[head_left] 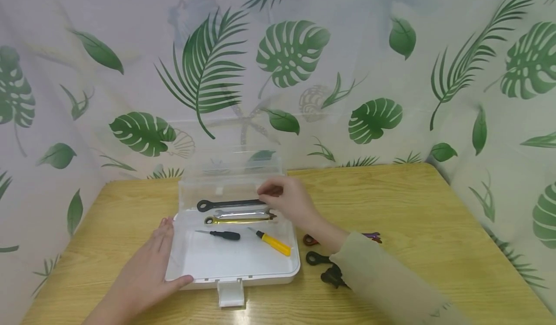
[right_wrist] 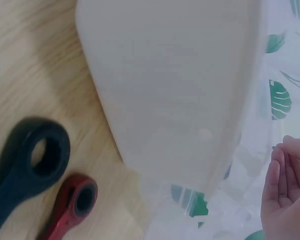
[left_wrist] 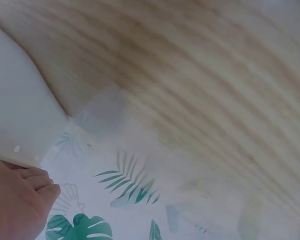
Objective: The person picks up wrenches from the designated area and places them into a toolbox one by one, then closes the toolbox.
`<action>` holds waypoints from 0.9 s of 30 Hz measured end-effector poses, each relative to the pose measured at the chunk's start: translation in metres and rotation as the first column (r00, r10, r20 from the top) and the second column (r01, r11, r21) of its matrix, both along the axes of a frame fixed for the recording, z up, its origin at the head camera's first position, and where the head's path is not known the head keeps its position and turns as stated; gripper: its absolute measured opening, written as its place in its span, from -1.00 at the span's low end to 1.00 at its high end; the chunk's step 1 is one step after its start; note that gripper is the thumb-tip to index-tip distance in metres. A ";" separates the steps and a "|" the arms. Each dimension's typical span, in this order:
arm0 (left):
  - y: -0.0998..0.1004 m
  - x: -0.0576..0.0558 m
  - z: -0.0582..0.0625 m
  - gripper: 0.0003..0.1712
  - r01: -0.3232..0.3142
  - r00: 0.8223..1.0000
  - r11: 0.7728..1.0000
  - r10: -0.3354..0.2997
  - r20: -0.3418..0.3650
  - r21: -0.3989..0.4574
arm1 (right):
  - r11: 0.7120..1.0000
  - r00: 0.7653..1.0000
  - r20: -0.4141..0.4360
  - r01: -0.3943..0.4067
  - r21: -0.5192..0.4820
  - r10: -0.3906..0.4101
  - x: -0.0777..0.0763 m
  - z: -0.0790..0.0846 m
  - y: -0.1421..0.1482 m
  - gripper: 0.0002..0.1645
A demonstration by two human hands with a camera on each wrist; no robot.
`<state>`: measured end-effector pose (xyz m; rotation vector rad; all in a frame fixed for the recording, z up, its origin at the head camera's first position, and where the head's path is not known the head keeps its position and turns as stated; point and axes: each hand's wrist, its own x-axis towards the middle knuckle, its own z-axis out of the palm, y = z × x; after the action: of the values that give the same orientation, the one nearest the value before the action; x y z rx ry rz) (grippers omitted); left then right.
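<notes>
My left hand (head_left: 143, 264) rests along the left side of an open white plastic case (head_left: 213, 262), thumb over its front rim. Over the back right of the case, my right hand (head_left: 293, 199) pinches the right end of a black ratchet wrench (head_left: 230, 203) between thumb and fingertips. In front of this wrench lie a silver wrench (head_left: 241, 213) and a gold wrench (head_left: 239, 220). Nearer the front of the case are a black-handled screwdriver (head_left: 225, 235) and a yellow utility knife (head_left: 274, 243). My right fingertips (right_wrist: 280, 147) show above the case wall in the right wrist view.
The clear lid (head_left: 230, 185) stands raised behind the case, and a white latch (head_left: 230, 293) hangs at the front. Right of the case, partly behind my forearm, lie a red wrench (right_wrist: 80, 200), a purple wrench (head_left: 371, 235), a black wrench (right_wrist: 32, 155) and a black tool (head_left: 332, 276).
</notes>
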<state>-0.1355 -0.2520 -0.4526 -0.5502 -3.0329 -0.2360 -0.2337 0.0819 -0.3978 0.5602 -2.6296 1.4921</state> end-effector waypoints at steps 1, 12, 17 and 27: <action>0.000 0.000 0.001 0.49 0.004 1.000 1.000 -0.004 -0.003 -0.001 | 1.000 1.000 -0.002 -0.001 -0.001 0.001 0.001 0.001 0.002 -0.86; -0.001 0.001 0.001 0.53 -0.008 1.000 1.000 0.008 0.024 0.010 | 1.000 0.999 -0.034 0.013 0.008 -0.013 0.006 0.007 0.031 -0.87; 0.000 0.001 0.000 0.52 -0.011 1.000 1.000 0.011 0.021 0.022 | 0.998 0.998 -0.017 0.065 0.027 -0.064 0.008 0.005 0.046 -0.87; 0.000 0.001 -0.002 0.49 -0.016 1.000 0.999 0.016 0.016 0.028 | 0.988 0.992 -0.011 0.129 0.087 -0.128 0.006 -0.005 0.084 -0.87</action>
<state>-0.1341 -0.2522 -0.4541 -0.5242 -3.0430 -0.2840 -0.2272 0.1662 -0.4027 0.3913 -2.6804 1.3432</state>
